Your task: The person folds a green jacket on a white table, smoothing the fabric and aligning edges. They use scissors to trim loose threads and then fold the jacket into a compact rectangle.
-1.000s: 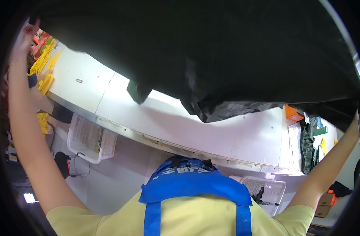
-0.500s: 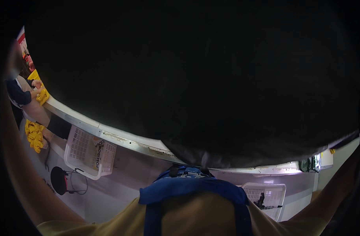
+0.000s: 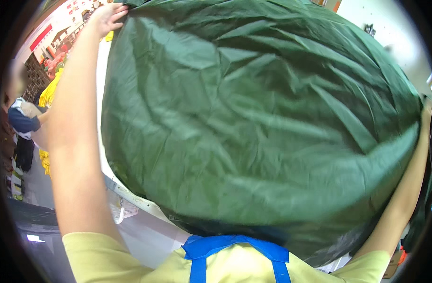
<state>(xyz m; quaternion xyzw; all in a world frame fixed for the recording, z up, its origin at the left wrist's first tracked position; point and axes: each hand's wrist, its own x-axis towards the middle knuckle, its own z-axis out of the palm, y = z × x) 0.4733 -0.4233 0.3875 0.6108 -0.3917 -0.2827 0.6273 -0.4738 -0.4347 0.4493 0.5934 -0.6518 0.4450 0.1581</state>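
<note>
A large sheet of dark green, wrinkled, slightly shiny fabric (image 3: 253,127) is spread out between my raised arms and fills most of the view. At its upper left corner, my left hand (image 3: 108,20) is closed on the edge, the fingers pinching it. Far out at the right rim, my right hand (image 3: 428,107) grips the opposite edge of the sheet; its fingers are small and partly hidden there. The lower part of the fabric hangs down in front of my blue apron (image 3: 237,243). Whatever lies behind the sheet cannot be seen.
A white table edge (image 3: 138,200) runs along the left of the sheet, with a white plastic basket (image 3: 126,210) below it. Further left, a person in a dark blue sleeve (image 3: 23,115) stands by yellow fabric (image 3: 47,96). A pale wall (image 3: 395,28) rises at upper right.
The dark fabric that covered the view close up has moved away and lit up as green. Both my arms are now raised and stretched outward, with the hands in sight.
</note>
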